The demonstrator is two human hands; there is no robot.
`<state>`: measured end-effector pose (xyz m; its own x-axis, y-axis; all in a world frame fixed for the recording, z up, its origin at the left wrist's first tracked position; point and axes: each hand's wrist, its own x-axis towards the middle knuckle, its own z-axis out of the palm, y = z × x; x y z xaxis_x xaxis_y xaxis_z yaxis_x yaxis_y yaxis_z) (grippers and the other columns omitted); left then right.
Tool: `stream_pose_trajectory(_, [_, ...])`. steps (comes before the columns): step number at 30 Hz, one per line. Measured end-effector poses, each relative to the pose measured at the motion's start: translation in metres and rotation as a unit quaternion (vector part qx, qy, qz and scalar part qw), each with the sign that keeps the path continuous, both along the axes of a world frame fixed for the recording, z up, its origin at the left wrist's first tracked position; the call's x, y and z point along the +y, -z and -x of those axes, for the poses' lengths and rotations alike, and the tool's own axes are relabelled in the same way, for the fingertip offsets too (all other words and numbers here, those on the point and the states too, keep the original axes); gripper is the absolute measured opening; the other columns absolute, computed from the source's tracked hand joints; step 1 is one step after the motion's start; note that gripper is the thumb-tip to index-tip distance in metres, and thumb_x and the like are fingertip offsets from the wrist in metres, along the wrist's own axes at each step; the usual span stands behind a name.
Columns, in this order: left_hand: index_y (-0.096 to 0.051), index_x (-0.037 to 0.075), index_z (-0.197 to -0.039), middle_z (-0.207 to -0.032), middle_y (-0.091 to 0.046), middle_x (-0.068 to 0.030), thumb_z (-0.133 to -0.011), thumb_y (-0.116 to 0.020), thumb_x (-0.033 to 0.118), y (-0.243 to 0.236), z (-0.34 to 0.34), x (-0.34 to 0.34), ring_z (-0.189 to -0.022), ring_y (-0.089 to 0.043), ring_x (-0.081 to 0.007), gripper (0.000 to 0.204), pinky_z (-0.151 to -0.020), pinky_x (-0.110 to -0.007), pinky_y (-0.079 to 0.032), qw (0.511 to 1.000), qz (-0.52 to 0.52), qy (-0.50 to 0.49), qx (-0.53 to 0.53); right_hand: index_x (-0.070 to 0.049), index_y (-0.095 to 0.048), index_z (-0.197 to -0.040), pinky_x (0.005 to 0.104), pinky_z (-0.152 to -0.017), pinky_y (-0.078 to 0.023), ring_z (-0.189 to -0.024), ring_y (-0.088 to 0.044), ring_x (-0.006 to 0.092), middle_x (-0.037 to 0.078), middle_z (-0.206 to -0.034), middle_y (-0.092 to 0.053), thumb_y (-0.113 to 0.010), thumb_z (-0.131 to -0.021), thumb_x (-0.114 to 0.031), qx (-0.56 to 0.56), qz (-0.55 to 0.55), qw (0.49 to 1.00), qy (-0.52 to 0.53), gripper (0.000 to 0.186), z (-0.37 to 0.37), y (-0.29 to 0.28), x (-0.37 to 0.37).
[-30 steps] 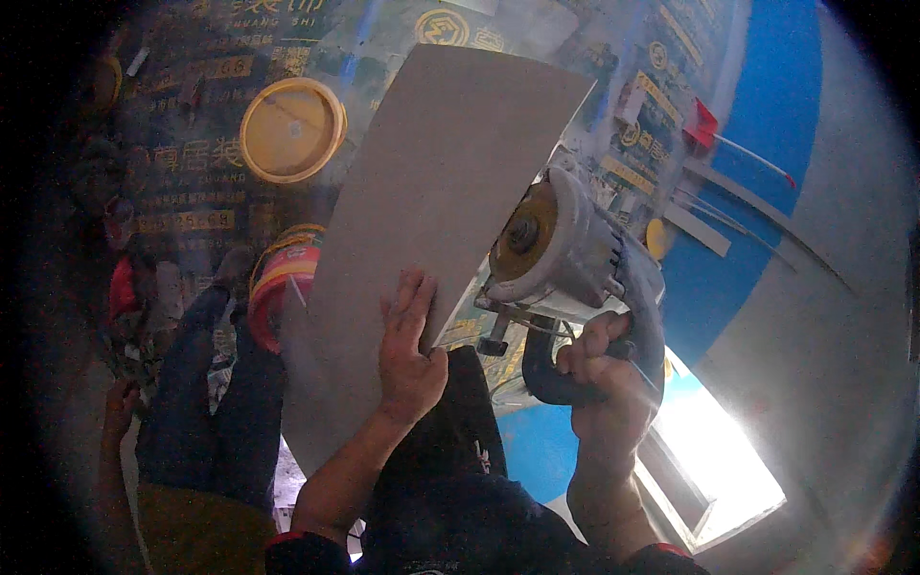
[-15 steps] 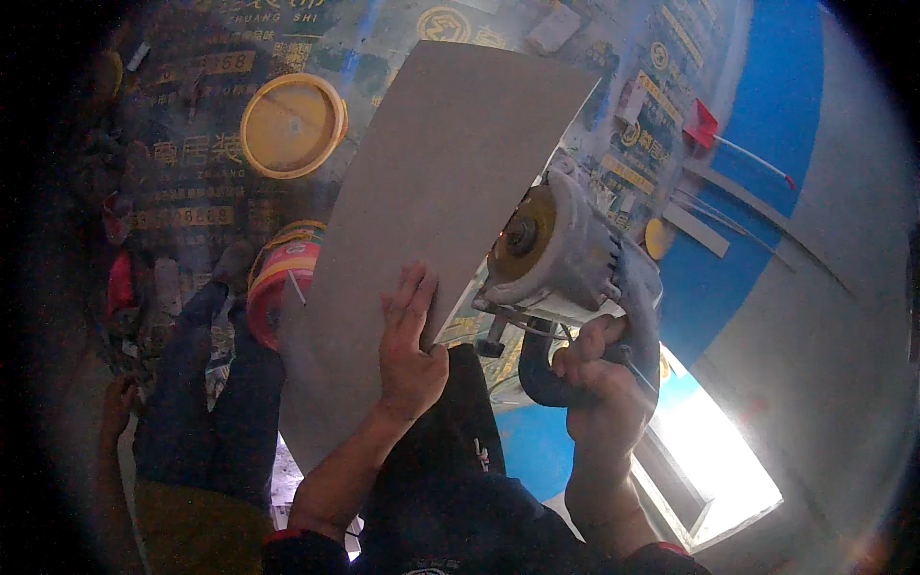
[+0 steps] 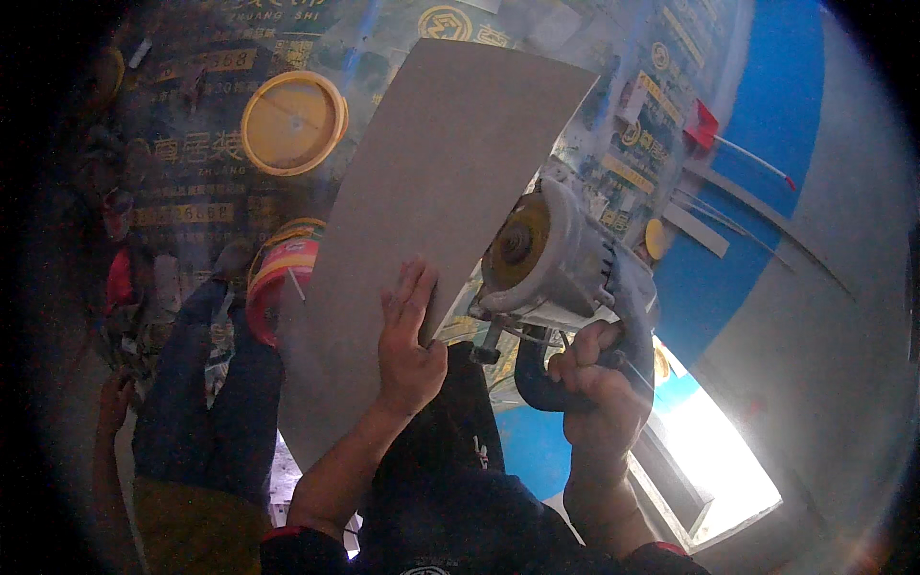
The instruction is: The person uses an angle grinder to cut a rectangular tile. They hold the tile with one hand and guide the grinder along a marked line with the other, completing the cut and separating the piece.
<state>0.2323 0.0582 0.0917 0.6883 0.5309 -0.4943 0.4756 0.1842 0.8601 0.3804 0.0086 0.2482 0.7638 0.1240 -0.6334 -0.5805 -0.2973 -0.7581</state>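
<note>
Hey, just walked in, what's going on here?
A person has the left grip on a large grey board near its right edge, while the right grip is closed around the handle of a power tool. The tool's round disc faces that edge; whether they touch is hard to tell. Another person is at the left, near a red bucket partly hidden by the board.

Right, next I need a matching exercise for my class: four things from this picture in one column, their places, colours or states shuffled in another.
1. Left hand
2. Right hand
3. Bucket
4. Board

A. Reddish, partly hidden
B. Around the handle of the power tool
C. Broad, flat, greyish
D. Fingers extended, none curled

Pairs: 1-D; 2-B; 3-A; 4-C
</note>
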Motion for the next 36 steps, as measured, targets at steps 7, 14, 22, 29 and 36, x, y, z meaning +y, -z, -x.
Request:
stream_pose_trajectory(7, [-0.041,0.008,-0.145,-0.155,-0.034,-0.0127,-0.068,-0.055,-0.011,-0.003,-0.003,0.000,-0.146,-0.026,-0.0301,0.081,-0.119,-0.053,-0.011,1.000,0.024,-0.010,0.012,0.005,-0.031,-0.146,0.0292,-0.062,-0.047,-0.066,-0.054,0.0159,0.006,-0.077,-0.052,-0.065,-0.067,-0.011,0.003,0.018,1.000,-0.019,0.088,-0.004,-0.002,0.001])
stream_pose_trajectory(14, [-0.041,0.007,-0.145,-0.154,-0.035,-0.0126,-0.067,-0.054,-0.010,0.001,0.001,0.001,-0.146,-0.026,-0.0302,0.081,-0.119,-0.053,-0.011,1.000,0.027,-0.012,0.000,0.007,-0.032,-0.145,0.0297,-0.062,-0.048,-0.065,-0.055,0.0165,0.006,-0.076,-0.052,-0.064,-0.067,-0.009,-0.007,0.021,1.000,-0.017,0.086,0.000,0.004,0.001])
stream_pose_trajectory(22, [-0.041,0.006,-0.145,-0.153,-0.036,-0.0128,-0.067,-0.054,-0.011,0.010,0.000,0.009,-0.146,-0.026,-0.0306,0.081,-0.119,-0.052,-0.012,1.000,-0.001,0.000,0.004,0.008,-0.034,-0.143,0.0302,-0.062,-0.049,-0.066,-0.056,0.0166,0.007,-0.077,-0.054,-0.065,-0.065,-0.009,-0.011,0.018,1.000,0.016,0.086,0.012,0.016,0.005])
stream_pose_trajectory(29, [-0.042,0.007,-0.144,-0.154,-0.036,-0.0113,-0.067,-0.054,-0.011,0.009,0.000,0.009,-0.146,-0.026,-0.0298,0.080,-0.119,-0.052,-0.013,1.000,-0.002,0.001,-0.001,0.009,-0.030,-0.144,0.0284,-0.062,-0.050,-0.067,-0.058,0.0168,0.006,-0.074,-0.054,-0.064,-0.062,-0.006,-0.003,0.030,0.999,0.012,0.091,0.013,0.014,0.005])
stream_pose_trajectory(36, [-0.041,0.007,-0.145,-0.154,-0.036,-0.0109,-0.068,-0.054,-0.011,0.008,-0.002,0.009,-0.146,-0.026,-0.0297,0.080,-0.119,-0.053,-0.012,1.000,-0.007,-0.001,-0.008,0.004,-0.038,-0.140,0.0312,-0.062,-0.048,-0.065,-0.052,0.0160,0.006,-0.079,-0.050,-0.058,-0.062,-0.006,-0.006,0.043,0.999,-0.009,0.081,0.012,0.011,0.007])
